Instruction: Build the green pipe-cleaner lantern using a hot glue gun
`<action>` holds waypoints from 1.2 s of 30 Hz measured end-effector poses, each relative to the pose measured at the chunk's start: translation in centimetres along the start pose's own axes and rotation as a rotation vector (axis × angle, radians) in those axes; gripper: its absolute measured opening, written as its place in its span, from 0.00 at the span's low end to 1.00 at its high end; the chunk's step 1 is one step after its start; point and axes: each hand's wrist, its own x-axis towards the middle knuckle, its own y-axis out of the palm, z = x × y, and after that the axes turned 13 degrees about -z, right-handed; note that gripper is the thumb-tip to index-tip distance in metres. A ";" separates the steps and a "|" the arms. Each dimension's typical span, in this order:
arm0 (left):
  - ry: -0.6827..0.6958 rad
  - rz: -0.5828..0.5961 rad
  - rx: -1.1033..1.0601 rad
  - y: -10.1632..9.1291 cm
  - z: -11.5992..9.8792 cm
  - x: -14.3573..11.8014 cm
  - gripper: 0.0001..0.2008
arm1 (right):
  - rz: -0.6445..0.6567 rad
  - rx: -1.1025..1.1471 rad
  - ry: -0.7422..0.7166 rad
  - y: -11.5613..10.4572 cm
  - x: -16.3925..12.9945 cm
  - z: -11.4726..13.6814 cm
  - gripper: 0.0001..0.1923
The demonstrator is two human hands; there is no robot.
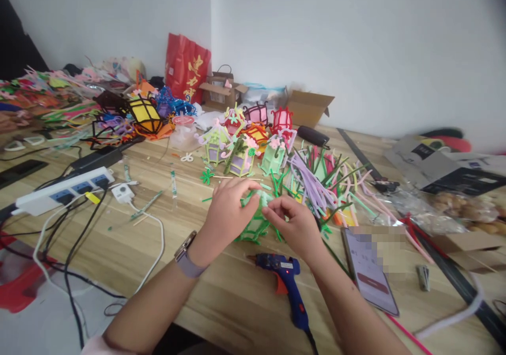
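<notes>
A small green lantern [255, 227] of fuzzy craft stems stands on the table between my two hands, its top partly covered by my fingers. My left hand [229, 204] curves over its upper left side, with thumb and forefinger closed in on the pale green top. At the upper right of the lantern, my right hand [294, 226] is closed in a pinch; whatever lies between its fingertips is too small to make out. A blue hot glue gun [286, 278] with an orange trigger lies just in front of the lantern, its small red light on.
Several finished lanterns [241, 157] stand behind my hands. Bundled purple craft stems [312, 183] lie to the right, beside a phone [371, 273]. A white power strip [65, 191] with tangled cables is at left. A red bag [185, 67] and an open carton [310, 108] stand near the wall.
</notes>
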 end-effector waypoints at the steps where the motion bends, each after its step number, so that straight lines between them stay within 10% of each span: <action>1: -0.007 0.038 0.003 0.0 0.0 0.3 0.07 | -0.001 0.003 -0.004 0.0 0.0 0.0 0.09; 9: -0.210 0.279 -0.063 0.2 -0.4 2.0 0.11 | -0.014 0.020 -0.016 0.4 -0.1 -0.2 0.10; 36: -0.486 0.459 -0.473 0.4 2.3 5.8 0.06 | -0.035 -0.071 0.152 -3.3 1.7 -1.1 0.18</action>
